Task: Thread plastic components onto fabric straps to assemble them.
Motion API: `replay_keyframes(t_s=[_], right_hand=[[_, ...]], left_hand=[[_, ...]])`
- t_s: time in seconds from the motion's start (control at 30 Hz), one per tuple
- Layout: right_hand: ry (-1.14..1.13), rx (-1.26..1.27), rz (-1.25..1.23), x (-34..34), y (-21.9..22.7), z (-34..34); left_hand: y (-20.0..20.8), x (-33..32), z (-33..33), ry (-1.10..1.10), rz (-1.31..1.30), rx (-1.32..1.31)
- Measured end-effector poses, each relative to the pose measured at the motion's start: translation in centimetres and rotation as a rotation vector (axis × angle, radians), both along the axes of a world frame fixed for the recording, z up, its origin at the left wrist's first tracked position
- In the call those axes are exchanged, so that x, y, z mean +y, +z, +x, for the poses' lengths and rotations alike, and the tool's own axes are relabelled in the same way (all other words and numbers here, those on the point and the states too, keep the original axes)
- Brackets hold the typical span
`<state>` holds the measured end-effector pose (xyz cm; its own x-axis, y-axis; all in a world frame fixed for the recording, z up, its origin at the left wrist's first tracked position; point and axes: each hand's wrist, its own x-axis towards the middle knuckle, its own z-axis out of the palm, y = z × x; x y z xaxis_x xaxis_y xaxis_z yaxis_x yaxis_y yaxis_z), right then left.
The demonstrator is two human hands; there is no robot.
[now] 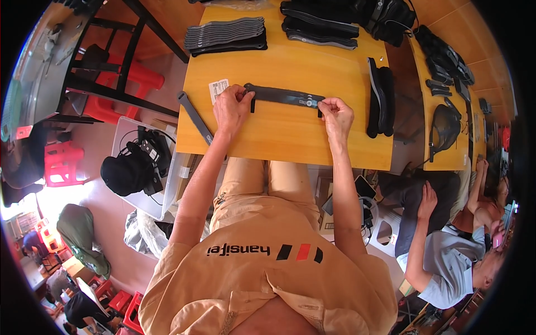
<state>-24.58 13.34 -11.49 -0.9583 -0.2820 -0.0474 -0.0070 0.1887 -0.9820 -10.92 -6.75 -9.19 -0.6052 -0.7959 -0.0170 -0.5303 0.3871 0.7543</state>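
Observation:
A dark grey strap [282, 96] is stretched nearly level above the yellow table [268, 131]. My left hand [230, 110] pinches its left end between thumb and fingers, and my right hand [337, 116] pinches the other. Short black tabs hang down at both ends; small pale markings show near the right one. Beside my left forearm lies another grey strap [195, 118], slanting across the table's left edge area. A white printed label [218, 87] lies just behind my left hand, partly covered by it.
Stacked grey straps [225, 34] lie at the back left, black straps [320, 25] at the back middle. Curved black bands [381, 97] lie along the right edge. A white bin [170, 187] with black gear stands left. A person [446, 262] sits at right.

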Motion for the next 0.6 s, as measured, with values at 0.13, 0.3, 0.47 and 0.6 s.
replay_keyframes(t_s=[0.13,0.3,0.47,0.6], right_hand=[[-0.014,0.000,0.025,-0.1,0.2,0.1],[-0.031,-0.036,-0.011,-0.2,0.2,0.1],[-0.037,-0.042,0.030,-0.2,0.5,0.1],[-0.037,-0.047,0.077,-0.4,1.1,0.1]], left_hand=[[-0.2,-0.1,-0.1,0.005,-0.002,-0.007],[-0.4,-0.1,-0.1,0.001,-0.003,-0.014],[-0.4,-0.1,-0.2,0.009,0.022,-0.020],[-0.3,-0.3,-0.2,-0.002,0.018,-0.047]])
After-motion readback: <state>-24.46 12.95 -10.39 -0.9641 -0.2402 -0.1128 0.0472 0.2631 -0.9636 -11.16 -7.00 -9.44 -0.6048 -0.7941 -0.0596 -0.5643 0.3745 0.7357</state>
